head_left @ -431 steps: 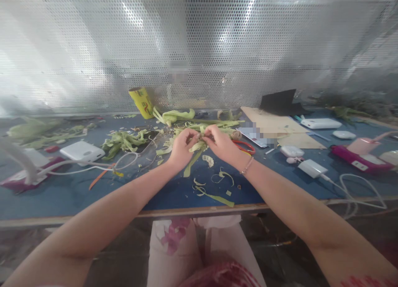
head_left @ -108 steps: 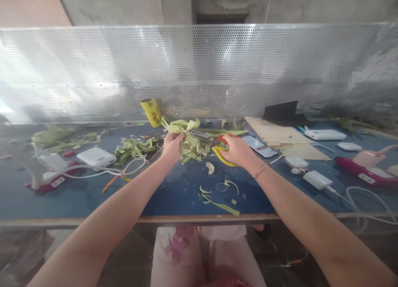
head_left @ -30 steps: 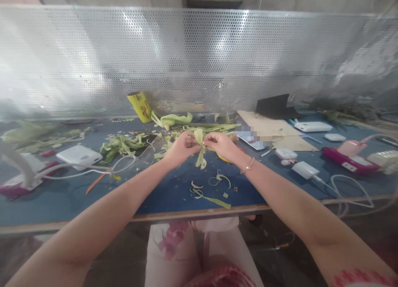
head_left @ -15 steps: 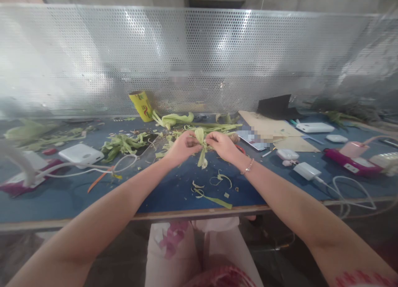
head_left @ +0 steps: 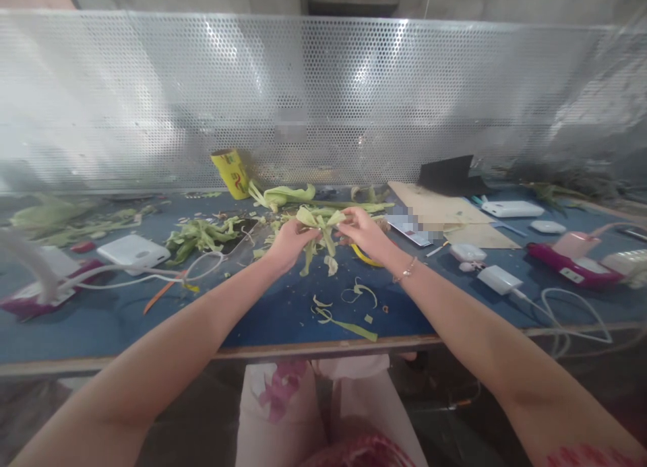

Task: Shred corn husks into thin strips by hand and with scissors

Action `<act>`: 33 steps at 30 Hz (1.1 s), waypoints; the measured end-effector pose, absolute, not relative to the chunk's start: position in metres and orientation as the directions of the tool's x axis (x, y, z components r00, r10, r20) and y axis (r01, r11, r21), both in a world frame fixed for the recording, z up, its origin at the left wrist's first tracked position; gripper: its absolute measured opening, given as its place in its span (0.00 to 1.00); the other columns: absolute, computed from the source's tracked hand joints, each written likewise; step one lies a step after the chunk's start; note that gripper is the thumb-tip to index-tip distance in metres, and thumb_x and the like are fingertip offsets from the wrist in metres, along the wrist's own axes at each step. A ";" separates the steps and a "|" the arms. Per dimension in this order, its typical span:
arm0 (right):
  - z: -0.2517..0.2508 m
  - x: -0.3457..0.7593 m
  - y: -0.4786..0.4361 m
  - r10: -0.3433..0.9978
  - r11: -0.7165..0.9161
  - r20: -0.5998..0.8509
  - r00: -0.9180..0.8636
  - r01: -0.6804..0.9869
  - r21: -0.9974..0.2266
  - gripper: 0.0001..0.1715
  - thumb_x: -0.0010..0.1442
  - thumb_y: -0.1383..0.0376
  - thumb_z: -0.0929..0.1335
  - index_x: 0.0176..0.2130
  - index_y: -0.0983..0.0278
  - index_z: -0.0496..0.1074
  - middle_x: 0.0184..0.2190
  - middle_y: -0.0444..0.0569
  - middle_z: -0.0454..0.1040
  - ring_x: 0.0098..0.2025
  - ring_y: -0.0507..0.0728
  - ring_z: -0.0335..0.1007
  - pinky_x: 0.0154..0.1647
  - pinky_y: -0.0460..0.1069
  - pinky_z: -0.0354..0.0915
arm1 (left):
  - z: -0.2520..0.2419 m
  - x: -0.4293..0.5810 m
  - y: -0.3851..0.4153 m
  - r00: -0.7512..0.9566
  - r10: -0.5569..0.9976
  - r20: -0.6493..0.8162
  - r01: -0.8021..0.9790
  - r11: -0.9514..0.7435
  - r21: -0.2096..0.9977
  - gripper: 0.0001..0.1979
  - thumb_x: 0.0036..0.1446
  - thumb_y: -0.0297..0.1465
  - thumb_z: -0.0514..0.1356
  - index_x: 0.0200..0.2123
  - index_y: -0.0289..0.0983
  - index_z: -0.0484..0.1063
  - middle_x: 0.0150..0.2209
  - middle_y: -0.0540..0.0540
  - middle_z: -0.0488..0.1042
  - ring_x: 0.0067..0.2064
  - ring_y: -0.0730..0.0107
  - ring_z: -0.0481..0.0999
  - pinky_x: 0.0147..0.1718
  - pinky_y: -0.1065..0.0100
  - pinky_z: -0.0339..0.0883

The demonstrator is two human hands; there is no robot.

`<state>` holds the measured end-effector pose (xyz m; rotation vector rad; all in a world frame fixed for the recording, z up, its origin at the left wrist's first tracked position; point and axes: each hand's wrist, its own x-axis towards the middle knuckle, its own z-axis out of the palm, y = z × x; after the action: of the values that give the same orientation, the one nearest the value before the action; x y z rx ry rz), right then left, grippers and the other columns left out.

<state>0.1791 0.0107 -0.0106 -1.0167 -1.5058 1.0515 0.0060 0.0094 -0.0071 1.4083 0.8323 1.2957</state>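
Between my hands is a pale green husk bow (head_left: 326, 226), made of leaf strips that look like corn husk, with two loops on top and tails hanging down. My left hand (head_left: 293, 243) pinches its left side between thumb and fingers. On the right side, my right hand (head_left: 360, 232) grips it with bent fingers. A yellow curved band (head_left: 366, 257) lies just below my right hand, partly hidden by the wrist. Long green stalks and leaves (head_left: 288, 196) lie behind both hands. Thin husk scraps (head_left: 354, 327) are scattered on the table in front.
A leafy heap (head_left: 202, 238) and a white adapter box (head_left: 133, 251) with a looping cable lie at left. Behind stands a yellow tube (head_left: 231, 173). To the right are a phone (head_left: 409, 230), cardboard (head_left: 429, 204), a white charger (head_left: 499, 277) and a purple power strip (head_left: 573, 265). A perforated metal screen (head_left: 328, 83) rises behind.
The husk piece has spread into two side loops, and its tails hang further apart. My hands have moved slightly apart. The yellow band now shows below my right hand.
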 end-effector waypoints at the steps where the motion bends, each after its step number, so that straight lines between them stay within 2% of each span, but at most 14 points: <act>1: -0.011 0.178 0.011 0.959 0.255 0.242 -0.149 0.075 -0.964 0.20 0.53 0.65 0.66 0.45 0.61 0.58 0.40 0.49 0.69 0.37 0.52 0.71 0.34 0.49 0.71 | -0.007 0.006 0.010 0.179 0.947 0.267 -0.173 -0.237 0.956 0.13 0.39 0.29 0.66 0.32 0.34 0.72 0.30 0.47 0.75 0.30 0.73 0.72 0.35 0.68 0.66; 3: -0.012 0.176 0.010 0.955 0.253 0.241 -0.172 0.056 -0.966 0.18 0.51 0.65 0.68 0.43 0.62 0.60 0.37 0.48 0.70 0.37 0.52 0.71 0.36 0.50 0.71 | -0.008 0.006 0.009 0.189 0.952 0.241 -0.226 -0.197 0.954 0.14 0.38 0.29 0.67 0.33 0.34 0.72 0.30 0.48 0.75 0.30 0.73 0.72 0.36 0.68 0.66; 5: -0.013 0.174 0.009 0.943 0.283 0.262 -0.204 0.081 -0.956 0.13 0.51 0.63 0.68 0.38 0.63 0.63 0.34 0.48 0.72 0.35 0.52 0.71 0.36 0.49 0.70 | -0.008 0.007 0.008 0.202 0.953 0.225 -0.245 -0.173 0.954 0.15 0.37 0.29 0.67 0.33 0.34 0.72 0.30 0.48 0.75 0.30 0.73 0.72 0.36 0.67 0.66; 7: -0.012 0.173 0.007 0.929 0.334 0.296 -0.224 0.156 -0.930 0.10 0.51 0.62 0.68 0.33 0.65 0.66 0.30 0.47 0.72 0.32 0.52 0.70 0.34 0.49 0.68 | -0.008 0.009 0.006 0.214 0.953 0.215 -0.244 -0.161 0.956 0.14 0.37 0.30 0.68 0.31 0.34 0.72 0.28 0.48 0.74 0.29 0.73 0.72 0.36 0.67 0.66; 10: -0.010 0.173 0.005 0.906 0.415 0.361 -0.222 0.290 -0.862 0.10 0.52 0.60 0.67 0.29 0.66 0.69 0.26 0.46 0.72 0.28 0.52 0.68 0.31 0.48 0.65 | -0.007 0.012 0.003 0.217 0.952 0.218 -0.250 -0.161 0.955 0.14 0.36 0.29 0.68 0.29 0.34 0.72 0.28 0.49 0.75 0.29 0.73 0.72 0.37 0.66 0.66; 13: -0.009 0.174 0.004 0.885 0.465 0.415 -0.212 0.370 -0.804 0.11 0.53 0.59 0.66 0.28 0.66 0.69 0.25 0.46 0.72 0.27 0.52 0.67 0.30 0.47 0.63 | -0.005 0.014 0.001 0.221 0.951 0.217 -0.257 -0.158 0.953 0.14 0.35 0.29 0.69 0.28 0.33 0.73 0.29 0.48 0.75 0.30 0.73 0.72 0.37 0.66 0.66; 20: -0.008 0.175 0.004 0.849 0.528 0.474 -0.232 0.393 -0.753 0.09 0.54 0.61 0.65 0.27 0.65 0.67 0.26 0.46 0.71 0.27 0.51 0.66 0.31 0.47 0.62 | -0.003 0.015 -0.001 0.268 0.945 0.189 -0.330 -0.094 0.939 0.10 0.35 0.28 0.68 0.24 0.32 0.72 0.24 0.48 0.73 0.27 0.75 0.70 0.34 0.68 0.65; 30: -0.006 0.176 0.004 0.856 0.516 0.444 -0.264 0.396 -0.760 0.09 0.55 0.61 0.64 0.29 0.65 0.66 0.28 0.47 0.72 0.28 0.52 0.67 0.31 0.47 0.63 | -0.001 0.015 -0.002 0.284 0.947 0.150 -0.371 -0.036 0.928 0.08 0.38 0.24 0.67 0.25 0.30 0.72 0.22 0.48 0.72 0.26 0.76 0.70 0.31 0.71 0.65; 32: -0.005 0.185 0.008 0.864 0.503 0.418 -0.280 0.476 -0.722 0.11 0.56 0.59 0.63 0.33 0.64 0.67 0.30 0.48 0.73 0.30 0.53 0.68 0.32 0.47 0.63 | -0.001 0.013 0.001 0.239 0.961 0.138 -0.378 -0.039 0.925 0.07 0.39 0.23 0.66 0.25 0.30 0.72 0.24 0.47 0.73 0.26 0.77 0.70 0.32 0.71 0.65; 33: -0.003 0.192 0.010 0.881 0.469 0.400 -0.252 0.574 -0.671 0.12 0.56 0.58 0.63 0.34 0.64 0.68 0.32 0.49 0.74 0.32 0.53 0.69 0.33 0.47 0.63 | 0.000 0.012 0.003 0.199 0.970 0.136 -0.386 -0.050 0.921 0.07 0.39 0.23 0.66 0.26 0.30 0.71 0.24 0.47 0.73 0.26 0.77 0.70 0.32 0.71 0.65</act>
<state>0.1918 0.0099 -0.0033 -1.2099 -1.9506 0.5079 0.0117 0.0029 -0.0003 1.0835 0.7160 1.2701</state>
